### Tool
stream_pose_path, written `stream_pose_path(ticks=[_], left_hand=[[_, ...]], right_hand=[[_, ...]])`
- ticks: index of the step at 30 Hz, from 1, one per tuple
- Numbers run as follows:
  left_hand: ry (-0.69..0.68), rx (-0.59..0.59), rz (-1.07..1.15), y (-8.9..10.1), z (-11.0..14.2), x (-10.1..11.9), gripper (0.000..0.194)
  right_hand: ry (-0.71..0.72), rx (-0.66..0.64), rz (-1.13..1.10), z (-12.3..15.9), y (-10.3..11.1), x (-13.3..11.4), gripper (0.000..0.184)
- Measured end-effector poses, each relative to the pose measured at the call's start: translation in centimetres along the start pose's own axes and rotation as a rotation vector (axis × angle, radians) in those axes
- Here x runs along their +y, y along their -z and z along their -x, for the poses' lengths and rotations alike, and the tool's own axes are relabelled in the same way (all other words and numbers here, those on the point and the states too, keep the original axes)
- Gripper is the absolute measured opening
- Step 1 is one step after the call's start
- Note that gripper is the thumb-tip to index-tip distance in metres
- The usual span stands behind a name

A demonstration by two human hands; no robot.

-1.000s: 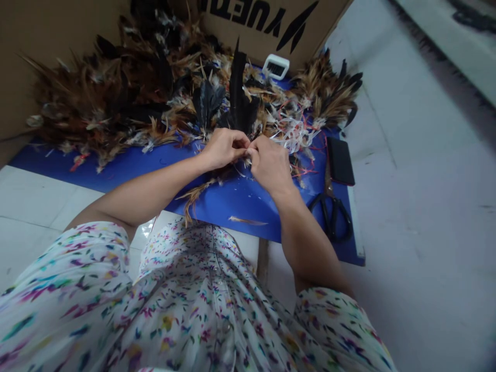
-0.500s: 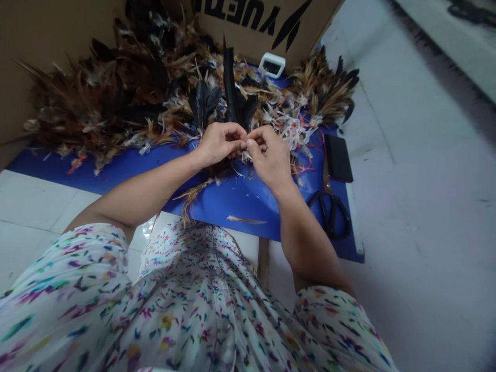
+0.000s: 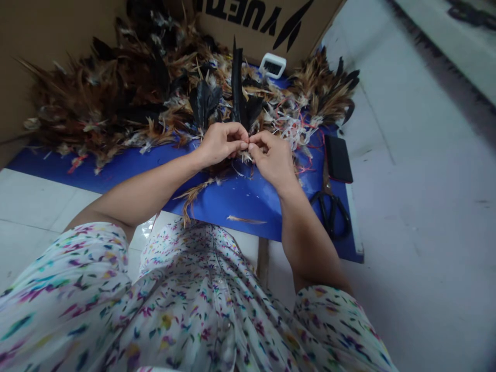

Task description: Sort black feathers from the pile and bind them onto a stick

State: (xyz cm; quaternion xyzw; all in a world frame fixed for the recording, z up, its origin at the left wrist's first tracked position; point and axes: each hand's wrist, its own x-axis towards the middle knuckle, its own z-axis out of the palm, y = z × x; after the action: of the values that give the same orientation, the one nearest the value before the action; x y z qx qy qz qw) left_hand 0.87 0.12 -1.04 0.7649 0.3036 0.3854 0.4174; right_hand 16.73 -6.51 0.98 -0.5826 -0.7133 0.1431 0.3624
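My left hand [image 3: 223, 144] and my right hand [image 3: 276, 159] meet fingertip to fingertip above the blue table surface [image 3: 251, 194]. Both are closed in a pinch. Dark feathers [image 3: 238, 90] stand up just behind the fingertips, and their lower ends vanish behind my fingers. The pinched spot is small, so which hand bears which part is hard to see. Pale feather ends [image 3: 246, 156] stick out below the fingers. A separate spread of black feathers [image 3: 204, 103] lies left of the upright ones.
A large heap of brown feathers [image 3: 89, 98] covers the back left. At the right are a feather bunch [image 3: 325, 93], white ties [image 3: 294, 132], a black phone [image 3: 338, 157] and scissors [image 3: 331, 209]. A white digital display [image 3: 273, 65] stands before a cardboard box [image 3: 240, 33].
The upright dark feathers have shifted a little to the right and stand straighter. My right hand has moved slightly right; both hands keep their pinch.
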Motion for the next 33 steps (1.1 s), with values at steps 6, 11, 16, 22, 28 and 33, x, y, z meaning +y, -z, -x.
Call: stream_pose_path(ticks=[6,11,16,22,28,33], left_hand=[[0.034,-0.028,-0.017,0.02,0.04,0.05,0.028],[0.045,-0.048,-0.008,-0.02,-0.01,-0.10,0.025],[0.039,-0.053,-0.007,-0.13,-0.08,-0.20,0.024],[-0.005,-0.077,0.057,-0.14,-0.13,-0.56,0.023],[-0.044,-0.087,0.052,-0.14,-0.11,-0.74,0.023],[-0.035,-0.096,0.067,-0.13,-0.11,-0.76,0.021]], right_hand=[[0.025,0.014,0.061,0.04,-0.13,0.03,0.012],[0.025,-0.001,0.081,0.01,-0.27,0.03,0.010],[0.034,0.005,0.087,0.00,-0.41,0.22,0.010],[0.071,0.051,0.052,-0.09,-0.68,0.51,0.007],[0.070,0.068,0.039,-0.09,-0.67,0.40,0.008],[0.051,0.048,0.030,-0.02,-0.68,0.46,0.008]])
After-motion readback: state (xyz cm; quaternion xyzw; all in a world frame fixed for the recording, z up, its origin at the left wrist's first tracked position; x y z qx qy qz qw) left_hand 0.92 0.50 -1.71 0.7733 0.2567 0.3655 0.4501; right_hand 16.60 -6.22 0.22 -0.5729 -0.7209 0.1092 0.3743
